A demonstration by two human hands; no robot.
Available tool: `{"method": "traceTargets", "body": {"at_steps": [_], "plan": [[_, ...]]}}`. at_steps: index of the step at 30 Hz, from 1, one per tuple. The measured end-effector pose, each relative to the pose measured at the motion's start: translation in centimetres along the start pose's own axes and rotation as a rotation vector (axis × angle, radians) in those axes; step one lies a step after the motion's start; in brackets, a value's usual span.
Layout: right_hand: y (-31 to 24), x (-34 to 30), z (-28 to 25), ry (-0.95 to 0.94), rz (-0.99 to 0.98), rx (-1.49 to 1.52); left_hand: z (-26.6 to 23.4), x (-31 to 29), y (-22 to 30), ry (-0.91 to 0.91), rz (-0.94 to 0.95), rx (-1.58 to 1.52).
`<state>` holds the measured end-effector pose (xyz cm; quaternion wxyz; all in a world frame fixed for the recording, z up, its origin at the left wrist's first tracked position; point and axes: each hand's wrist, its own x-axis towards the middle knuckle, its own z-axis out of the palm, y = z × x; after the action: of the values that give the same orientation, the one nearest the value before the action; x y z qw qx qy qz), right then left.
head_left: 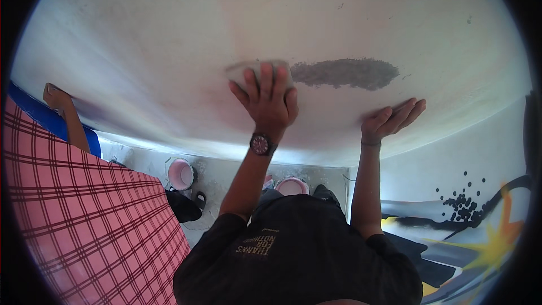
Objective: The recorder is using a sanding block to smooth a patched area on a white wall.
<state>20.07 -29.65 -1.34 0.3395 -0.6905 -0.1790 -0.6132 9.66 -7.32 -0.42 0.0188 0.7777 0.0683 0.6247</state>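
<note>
My left hand, with a dark watch on its wrist, lies with spread fingers over a flat pale sheet. It presses that sheet against the pale wall; the sheet is blurred, so its kind is unclear. Just right of the sheet is a rough, dark grey patch on the wall. Below and right of the patch, my right hand rests on the wall with its fingers stretched out, holding nothing. A thin band circles its wrist.
At the left stands another person in a pink checked garment, one hand at the wall. On the floor below are a pink-lined bucket and a second pink container. A painted side wall adjoins at the right.
</note>
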Motion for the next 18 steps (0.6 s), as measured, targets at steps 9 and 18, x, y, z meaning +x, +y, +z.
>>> {"method": "traceTargets", "body": {"at_steps": [9, 18], "plan": [[-0.7, 0.3, 0.2, 0.003, 0.005, 0.029, -1.7, 1.9, -1.6, -0.057, 0.000, -0.035], [-1.4, -0.1, 0.5, 0.004, 0.012, 0.032, -0.8, 1.1, -1.9, -0.032, 0.028, -0.004]]}}
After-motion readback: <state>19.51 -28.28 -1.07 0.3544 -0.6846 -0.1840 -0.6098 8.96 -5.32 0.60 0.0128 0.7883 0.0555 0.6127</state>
